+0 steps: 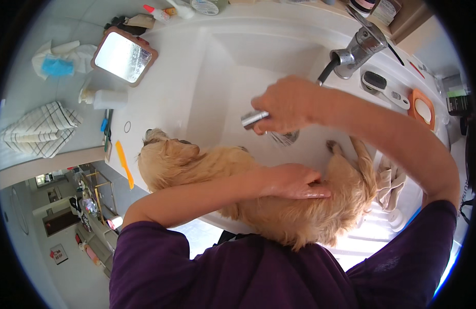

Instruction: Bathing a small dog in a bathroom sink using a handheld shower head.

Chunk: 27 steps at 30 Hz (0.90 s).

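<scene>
1. Right now the left hand [294,181] lies open and flat on the wet back of a tan dog [258,195] standing in a white tub [207,87].
2. Just above it, the right hand [287,105] grips a metal shower head [269,126], held over the dog.
3. Beyond the right hand stands the faucet [359,49].

Dark purple short-sleeved shirt [238,273], bare forearms, bare hands
</scene>
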Motion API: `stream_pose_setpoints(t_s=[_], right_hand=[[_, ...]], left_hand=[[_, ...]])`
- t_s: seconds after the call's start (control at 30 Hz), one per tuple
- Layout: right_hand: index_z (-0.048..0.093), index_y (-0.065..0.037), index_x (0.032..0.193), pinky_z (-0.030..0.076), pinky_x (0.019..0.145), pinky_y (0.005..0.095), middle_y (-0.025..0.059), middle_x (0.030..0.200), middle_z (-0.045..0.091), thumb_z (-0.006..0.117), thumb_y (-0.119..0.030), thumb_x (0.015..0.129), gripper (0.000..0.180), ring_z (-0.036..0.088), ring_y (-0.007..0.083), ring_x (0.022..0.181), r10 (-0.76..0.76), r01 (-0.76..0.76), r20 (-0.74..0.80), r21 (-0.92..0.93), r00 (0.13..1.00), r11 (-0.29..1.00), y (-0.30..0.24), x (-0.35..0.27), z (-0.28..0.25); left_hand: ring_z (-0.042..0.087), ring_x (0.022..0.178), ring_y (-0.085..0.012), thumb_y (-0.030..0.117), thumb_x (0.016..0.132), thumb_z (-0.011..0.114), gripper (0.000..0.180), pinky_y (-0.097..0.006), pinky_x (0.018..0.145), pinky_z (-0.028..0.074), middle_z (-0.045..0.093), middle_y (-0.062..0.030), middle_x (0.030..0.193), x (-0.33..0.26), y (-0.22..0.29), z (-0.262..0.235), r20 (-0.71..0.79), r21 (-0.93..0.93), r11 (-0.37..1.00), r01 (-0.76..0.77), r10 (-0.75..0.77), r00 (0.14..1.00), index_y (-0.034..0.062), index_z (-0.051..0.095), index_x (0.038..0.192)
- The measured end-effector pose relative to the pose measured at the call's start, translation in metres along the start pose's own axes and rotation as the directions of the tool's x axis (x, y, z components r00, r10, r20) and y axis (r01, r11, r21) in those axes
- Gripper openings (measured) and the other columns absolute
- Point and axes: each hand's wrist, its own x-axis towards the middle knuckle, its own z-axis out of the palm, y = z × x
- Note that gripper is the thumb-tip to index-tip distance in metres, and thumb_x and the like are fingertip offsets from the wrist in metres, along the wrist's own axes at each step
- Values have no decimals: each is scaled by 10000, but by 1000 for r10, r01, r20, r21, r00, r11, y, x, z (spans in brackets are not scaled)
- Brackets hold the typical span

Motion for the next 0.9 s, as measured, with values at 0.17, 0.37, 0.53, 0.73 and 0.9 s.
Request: stream_pose_setpoints(t_s=[0.17, 0.37, 0.53, 0.73, 0.9], right_hand=[[650, -68, 944, 514, 735, 447, 163, 793, 682, 616, -482, 842, 428, 663, 354, 802, -33, 38, 64, -81, 997, 996, -12, -13, 21], [700, -53, 937, 515, 780, 436, 166, 840, 697, 614, -488, 849, 452, 674, 332, 861, 237, -191, 376, -156, 896, 969, -14, -17, 21], [715, -92, 948, 534, 736, 411, 143, 812, 691, 608, -495, 844, 430, 677, 292, 795, 298, -303, 393, -52, 870, 952, -10, 5, 31], [708, -110, 923, 536, 579, 328, 70, 746, 650, 619, -491, 835, 400, 626, 182, 636, 328, -423, 596, 22, 733, 906, -3, -6, 34], [686, -75, 940, 544, 605, 334, 74, 766, 642, 603, -527, 844, 470, 621, 192, 655, 334, -449, 596, 49, 730, 892, 2, -11, 37]], left_hand=[[595, 972, -349, 563, 950, 463, 603, -431, 882, 460, 643, -165, 986, -43, -16, 7, -262, 237, 968, 83, -19, 965, -12, 636, 995], [568, 1113, -337, 666, 936, 362, 714, -423, 966, 422, 645, -166, 1103, -18, -21, -8, 0, 285, 906, 313, -327, 945, 45, 642, 1147], [484, 1264, -341, 787, 881, 276, 899, -390, 1091, 310, 567, -204, 1308, 29, -14, 0, 51, -162, 986, -27, 36, 998, 77, 494, 1387], [542, 1188, -326, 698, 922, 371, 761, -397, 1014, 386, 618, -195, 1212, 22, -10, -7, 184, 105, 987, 119, -137, 973, 44, 658, 1186], [590, 1070, -324, 640, 950, 371, 686, -427, 938, 430, 646, -165, 1149, -17, -18, -18, 69, 201, 975, 97, -113, 991, 55, 679, 1133]])
